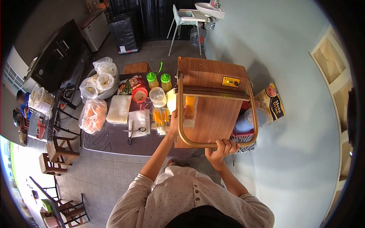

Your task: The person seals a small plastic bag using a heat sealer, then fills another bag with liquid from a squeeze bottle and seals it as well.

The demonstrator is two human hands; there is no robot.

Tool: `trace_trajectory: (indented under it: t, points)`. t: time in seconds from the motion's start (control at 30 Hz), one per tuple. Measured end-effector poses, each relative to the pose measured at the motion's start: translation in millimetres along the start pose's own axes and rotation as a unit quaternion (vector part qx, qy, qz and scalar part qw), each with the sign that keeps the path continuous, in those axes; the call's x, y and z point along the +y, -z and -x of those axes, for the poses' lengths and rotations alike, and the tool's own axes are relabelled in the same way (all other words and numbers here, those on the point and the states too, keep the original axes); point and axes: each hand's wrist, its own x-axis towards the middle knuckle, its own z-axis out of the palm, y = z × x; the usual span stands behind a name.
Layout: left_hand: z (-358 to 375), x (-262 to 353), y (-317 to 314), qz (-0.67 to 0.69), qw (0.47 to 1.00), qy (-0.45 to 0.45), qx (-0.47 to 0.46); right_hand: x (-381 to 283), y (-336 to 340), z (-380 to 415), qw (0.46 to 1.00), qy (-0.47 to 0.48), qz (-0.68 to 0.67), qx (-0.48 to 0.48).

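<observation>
A wood-grain heat sealer (213, 117) stands at the table's right end, with a control panel on top and a looped gold bar. My right hand (221, 149) is closed around the front of that bar. Beside the bar's left side, my left hand (178, 117) pinches the edge of a clear plastic pouch of orange liquid (190, 102), which lies on the sealer's bed. Some of the left fingers are hidden. Several similar orange pouches (161, 115) lie just left of that hand. Black-handled scissors (133, 131) rest on a stack of clear plastic bags (140, 118).
On the table (114, 146) are two green-topped bottles (153, 81), a white tub (157, 97), a red cup (140, 95) and a bag of orange items (93, 116). A basin (110, 91) holds filled bags. Right of the sealer are a blue container (247, 121) and a wall.
</observation>
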Motion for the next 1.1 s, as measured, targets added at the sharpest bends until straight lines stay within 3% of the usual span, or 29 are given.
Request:
trace_trajectory:
  t: [0.3, 0.4, 0.5, 0.63, 0.73, 0.8, 0.83, 0.9, 1.07, 1.1]
  points:
    - [-7, -4, 3, 0.048, 0.998, 0.003, -0.026, 9, 1, -26, 0.996, 0.053, 0.015, 0.069]
    - [-8, -2, 5, -0.007, 1.0, 0.005, -0.004, 9, 16, -73, 0.994, 0.071, 0.011, 0.083]
    - [-12, -8, 7, -0.014, 0.999, 0.002, -0.042, 9, 27, -146, 0.994, 0.074, 0.007, 0.077]
    - [-7, 10, -7, 0.057, 0.996, -0.017, -0.068, 14, 14, -221, 0.993, 0.081, 0.027, 0.079]
    - [-8, 6, -11, -0.009, 0.999, -0.034, -0.023, 19, -2, -246, 0.992, 0.08, 0.026, 0.098]
    - [-5, 8, -18, -0.162, 0.974, -0.139, 0.07, 22, -8, -251, 0.989, 0.085, 0.021, 0.122]
    - [-1, 13, -23, -0.163, 0.974, -0.139, 0.071, 22, -7, -251, 0.989, 0.084, 0.019, 0.122]
    - [10, 27, -33, -0.331, 0.898, -0.267, 0.112, 22, -7, -249, 0.988, 0.084, 0.022, 0.126]
    - [25, 31, -41, -0.33, 0.895, -0.276, 0.116, 22, -6, -246, 0.988, 0.082, 0.026, 0.126]
    - [26, 31, -39, -0.317, 0.915, -0.227, 0.101, 22, -6, -246, 0.988, 0.083, 0.025, 0.126]
